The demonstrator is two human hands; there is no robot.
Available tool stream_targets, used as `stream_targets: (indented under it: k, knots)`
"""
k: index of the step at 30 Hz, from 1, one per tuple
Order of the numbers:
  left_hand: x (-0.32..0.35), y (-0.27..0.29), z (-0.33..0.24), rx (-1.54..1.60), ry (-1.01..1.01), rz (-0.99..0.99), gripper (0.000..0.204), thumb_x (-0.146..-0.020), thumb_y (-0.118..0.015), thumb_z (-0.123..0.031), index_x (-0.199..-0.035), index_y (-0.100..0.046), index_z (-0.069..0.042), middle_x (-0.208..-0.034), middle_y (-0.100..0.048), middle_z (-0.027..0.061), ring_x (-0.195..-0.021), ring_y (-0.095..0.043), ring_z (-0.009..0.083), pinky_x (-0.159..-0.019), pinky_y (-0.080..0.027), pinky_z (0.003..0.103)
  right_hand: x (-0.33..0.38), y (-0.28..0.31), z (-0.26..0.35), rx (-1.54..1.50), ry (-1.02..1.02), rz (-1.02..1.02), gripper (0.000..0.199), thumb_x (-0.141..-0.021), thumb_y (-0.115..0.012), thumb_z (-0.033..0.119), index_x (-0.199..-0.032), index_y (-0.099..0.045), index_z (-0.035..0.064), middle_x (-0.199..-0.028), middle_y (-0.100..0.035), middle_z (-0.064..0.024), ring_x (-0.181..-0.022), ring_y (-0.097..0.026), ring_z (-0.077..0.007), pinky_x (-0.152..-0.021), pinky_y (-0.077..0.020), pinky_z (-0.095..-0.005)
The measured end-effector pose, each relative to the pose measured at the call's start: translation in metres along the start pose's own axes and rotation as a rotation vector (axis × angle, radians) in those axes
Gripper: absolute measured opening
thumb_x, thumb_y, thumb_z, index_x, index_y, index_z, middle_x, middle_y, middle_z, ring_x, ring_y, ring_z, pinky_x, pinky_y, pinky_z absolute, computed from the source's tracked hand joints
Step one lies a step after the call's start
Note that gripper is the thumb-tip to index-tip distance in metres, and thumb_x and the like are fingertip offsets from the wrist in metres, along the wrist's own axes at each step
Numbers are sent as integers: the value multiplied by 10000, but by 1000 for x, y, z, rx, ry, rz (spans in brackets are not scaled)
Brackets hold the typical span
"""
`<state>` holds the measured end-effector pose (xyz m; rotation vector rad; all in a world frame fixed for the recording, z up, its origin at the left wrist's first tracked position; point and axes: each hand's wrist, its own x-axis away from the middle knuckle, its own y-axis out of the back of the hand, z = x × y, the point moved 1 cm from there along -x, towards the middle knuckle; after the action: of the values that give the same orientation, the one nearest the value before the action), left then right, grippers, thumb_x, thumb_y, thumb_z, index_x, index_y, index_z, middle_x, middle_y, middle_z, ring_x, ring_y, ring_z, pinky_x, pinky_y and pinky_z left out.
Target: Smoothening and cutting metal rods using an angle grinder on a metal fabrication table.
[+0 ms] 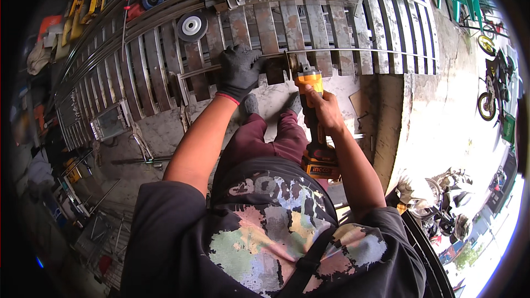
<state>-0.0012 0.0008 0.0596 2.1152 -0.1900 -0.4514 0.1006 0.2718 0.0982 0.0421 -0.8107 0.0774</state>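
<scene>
Left hand (241,69): gloved, on the rod (353,50); whether closed around it, I cannot tell.
Right hand (327,111): wrapped around the grinder (310,84).
Rod: beneath the left hand, extending both sides.
Disc (291,67): at the rod, between both hands.
Cut: seemingly unfinished; depth hidden.

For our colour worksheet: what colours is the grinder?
The grinder is yellow-orange and black, seen best in the head view.

Strong daylight enters from the right, bleaching the ground (433,118) almost white; the left side sinks into dim shadow, where detail seems soft. Fisheye distortion bends the slatted surface (290,25) toward the rim; black vignetting closes off the corners.
</scene>
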Motion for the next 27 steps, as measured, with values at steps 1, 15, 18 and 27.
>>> stream_targets:
  k: [1,15,18,27]
  knots:
    - [2,1,1,-18,-10,-41,188,-888,-757,-315,-867,-756,-129,-847,-654,148,-839,-628,411,-745,-453,529,2,-1,2,3,-4,-5,520,-1051,-668,538,-906,-557,52,-692,-604,-79,-494,-614,-194,-451,-521,-350]
    - [2,2,-2,-49,31,28,183,-924,-720,-325,-898,-758,-147,-941,-652,139,-946,-608,418,-805,-439,542,-1,-1,2,-40,-14,-23,524,-1038,-698,541,-902,-680,36,-780,-594,32,-710,-504,-65,-630,-424,-268]
    - [3,2,-1,-71,47,38,186,-926,-716,-327,-911,-758,-147,-936,-653,141,-939,-609,418,-805,-438,541,-1,-2,2,-38,-41,-24,523,-1038,-698,541,-909,-692,34,-780,-593,33,-707,-505,-64,-624,-424,-269]
    - [5,-1,2,-67,25,14,187,-860,-712,-263,-1007,-781,-168,-962,-656,143,-947,-620,414,-818,-445,545,3,-4,9,-39,-72,-33,538,-1034,-697,557,-904,-687,36,-776,-612,15,-701,-532,-72,-627,-458,-279]
